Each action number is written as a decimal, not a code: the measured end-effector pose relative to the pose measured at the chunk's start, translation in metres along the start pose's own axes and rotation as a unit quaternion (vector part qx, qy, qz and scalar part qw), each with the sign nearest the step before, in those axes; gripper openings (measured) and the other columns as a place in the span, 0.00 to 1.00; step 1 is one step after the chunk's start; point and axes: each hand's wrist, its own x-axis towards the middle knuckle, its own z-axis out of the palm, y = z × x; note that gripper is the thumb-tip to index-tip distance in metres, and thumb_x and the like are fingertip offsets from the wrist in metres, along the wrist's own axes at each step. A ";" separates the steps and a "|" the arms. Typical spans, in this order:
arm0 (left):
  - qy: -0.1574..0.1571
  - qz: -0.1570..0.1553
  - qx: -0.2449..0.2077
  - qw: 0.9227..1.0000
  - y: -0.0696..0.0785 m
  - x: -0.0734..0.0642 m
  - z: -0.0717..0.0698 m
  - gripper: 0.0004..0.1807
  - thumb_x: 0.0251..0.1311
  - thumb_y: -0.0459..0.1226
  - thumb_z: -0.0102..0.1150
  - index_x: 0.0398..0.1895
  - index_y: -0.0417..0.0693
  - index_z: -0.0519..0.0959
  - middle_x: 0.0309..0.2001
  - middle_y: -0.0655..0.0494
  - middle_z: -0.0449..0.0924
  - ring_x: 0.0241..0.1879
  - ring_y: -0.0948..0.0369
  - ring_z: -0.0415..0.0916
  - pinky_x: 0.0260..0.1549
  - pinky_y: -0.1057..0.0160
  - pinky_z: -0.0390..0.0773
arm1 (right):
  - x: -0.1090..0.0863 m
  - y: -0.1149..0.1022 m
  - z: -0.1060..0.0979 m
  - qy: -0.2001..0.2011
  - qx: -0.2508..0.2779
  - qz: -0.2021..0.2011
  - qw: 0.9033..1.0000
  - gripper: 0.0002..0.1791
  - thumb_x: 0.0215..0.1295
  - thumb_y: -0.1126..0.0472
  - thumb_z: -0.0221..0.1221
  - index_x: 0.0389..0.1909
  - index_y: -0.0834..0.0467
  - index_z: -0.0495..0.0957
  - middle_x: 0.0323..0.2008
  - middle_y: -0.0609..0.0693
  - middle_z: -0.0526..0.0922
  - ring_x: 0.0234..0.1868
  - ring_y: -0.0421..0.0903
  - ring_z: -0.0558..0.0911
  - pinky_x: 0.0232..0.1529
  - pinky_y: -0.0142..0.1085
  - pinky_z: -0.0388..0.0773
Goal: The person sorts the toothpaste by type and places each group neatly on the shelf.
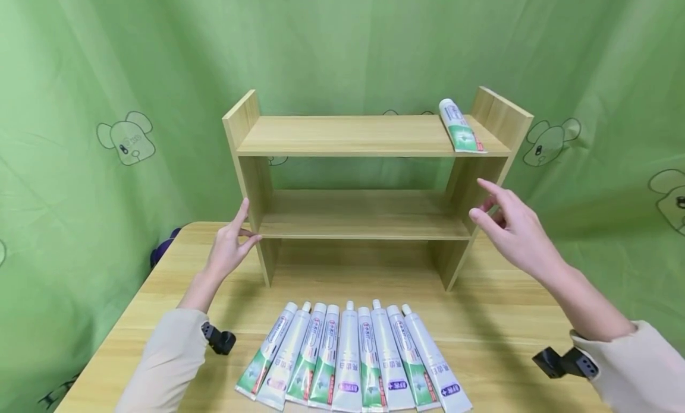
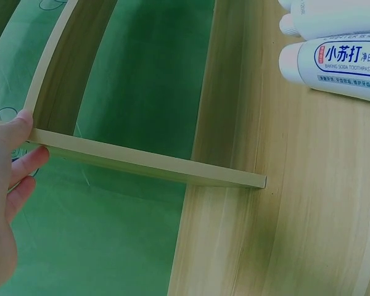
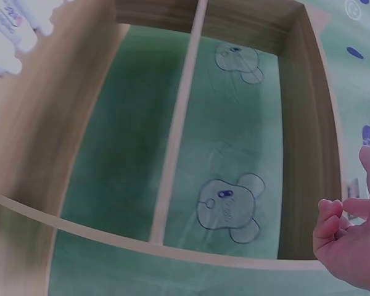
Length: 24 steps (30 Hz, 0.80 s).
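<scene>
A two-tier wooden shelf (image 1: 353, 135) stands on the table. My left hand (image 1: 227, 246) is at its left side panel (image 2: 148, 163), thumb on one side of the board and fingers on the other, pinching it near the middle tier. My right hand (image 1: 514, 223) hovers before the right side panel, index finger extended and the others loosely bent, holding nothing. One green-and-white toothpaste tube (image 1: 459, 128) lies on the top tier at the right end, cap toward the back. Several toothpaste tubes (image 1: 349, 353) lie fanned out on the table in front, caps toward the shelf.
The fanned tubes alternate between green-and-white and silvery white with purple marks. Wood-grain table (image 1: 514, 341) surface surrounds the shelf. A green curtain (image 1: 348, 44) with drawn bear heads hangs behind and at both sides. Something dark purple (image 1: 163, 246) shows beyond the table's left edge.
</scene>
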 end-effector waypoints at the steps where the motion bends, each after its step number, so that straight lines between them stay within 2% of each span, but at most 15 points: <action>1: 0.000 -0.001 0.000 1.000 0.000 0.000 0.000 0.55 0.43 0.22 0.64 0.71 0.57 0.44 0.54 0.29 0.68 0.28 0.47 0.80 0.21 0.59 0.81 | -0.002 0.001 0.002 -0.003 0.000 -0.005 1.000 0.28 0.67 0.60 0.50 0.67 0.60 0.57 0.38 0.53 0.71 0.23 0.34 0.68 0.19 0.26 0.67; 9: -0.001 0.003 0.001 1.000 -0.001 0.002 0.000 0.54 0.44 0.22 0.64 0.71 0.55 0.45 0.53 0.27 0.68 0.28 0.47 0.80 0.21 0.59 0.82 | -0.014 0.006 0.025 -0.022 0.008 -0.022 0.999 0.28 0.66 0.62 0.52 0.65 0.64 0.58 0.36 0.53 0.71 0.22 0.35 0.67 0.18 0.27 0.66; 16: -0.004 -0.002 -0.004 1.000 -0.001 0.002 0.001 0.54 0.45 0.22 0.64 0.71 0.58 0.44 0.51 0.26 0.70 0.28 0.46 0.80 0.22 0.57 0.82 | -0.028 0.015 0.040 -0.048 0.006 -0.021 0.999 0.30 0.65 0.61 0.52 0.66 0.64 0.56 0.37 0.51 0.69 0.24 0.35 0.66 0.19 0.27 0.66; 24: -0.004 -0.005 0.004 1.000 -0.002 0.000 0.000 0.54 0.45 0.23 0.64 0.71 0.60 0.44 0.50 0.27 0.70 0.28 0.46 0.80 0.17 0.61 0.80 | -0.044 0.027 0.059 -0.089 0.043 -0.011 0.995 0.31 0.65 0.62 0.53 0.66 0.65 0.54 0.38 0.53 0.71 0.29 0.36 0.70 0.23 0.27 0.72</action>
